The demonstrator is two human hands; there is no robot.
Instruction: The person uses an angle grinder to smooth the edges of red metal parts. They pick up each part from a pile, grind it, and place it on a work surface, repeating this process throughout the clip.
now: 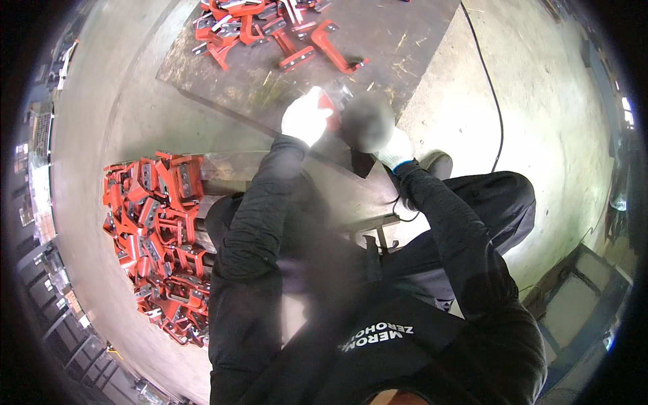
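Observation:
My left hand (302, 120), in a white glove, is closed on a red metal bracket (331, 113) at the near edge of a dark steel worktop (223, 81). Bright glare washes out part of this glove. Just right of the bracket is a dark, round, blurred shape (368, 121), whose kind I cannot make out. My right hand (398, 148), also gloved in white, is at its lower right and looks curled round something. That blurred shape covers most of its fingers. More red brackets (331, 48) lie loose on the worktop beyond my hands.
A large heap of red brackets with grey metal pads (155, 236) stands to my left. On the floor at the right runs a black cable (498, 108). My bent legs (482, 202) are below the worktop's near edge, and a grey panelled box (580, 304) is at the lower right.

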